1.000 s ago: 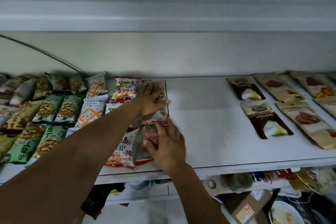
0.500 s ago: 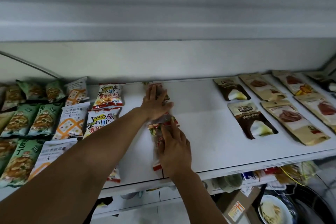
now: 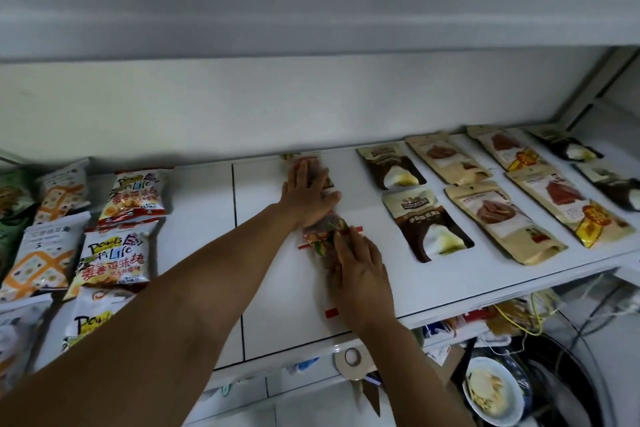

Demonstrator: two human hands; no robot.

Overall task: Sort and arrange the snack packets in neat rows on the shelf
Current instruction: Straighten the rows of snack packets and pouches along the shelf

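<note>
Packets [image 3: 325,236] lined near-to-far mid-shelf [image 3: 277,288], pressed flat under open palms: left hand [image 3: 306,196] on far one, right hand [image 3: 358,274] on near one. Other packs left and right.

- The left arm [image 3: 145,315] was bare from the near left edge to the wrist; no sleeve showed on it.
- The left hand [image 3: 306,199] wore no glove, ring or band that could be seen.
- The right arm [image 3: 401,371] was bare as well, seen only from the forearm on, with no sleeve in view.
- The right hand [image 3: 360,274] was ungloved, its fingers [image 3: 346,243] plain, with short nails.
- No watch or bracelet showed at either wrist.
- Both forearms looked smooth and unmarked, though the picture was dim and soft.
</note>
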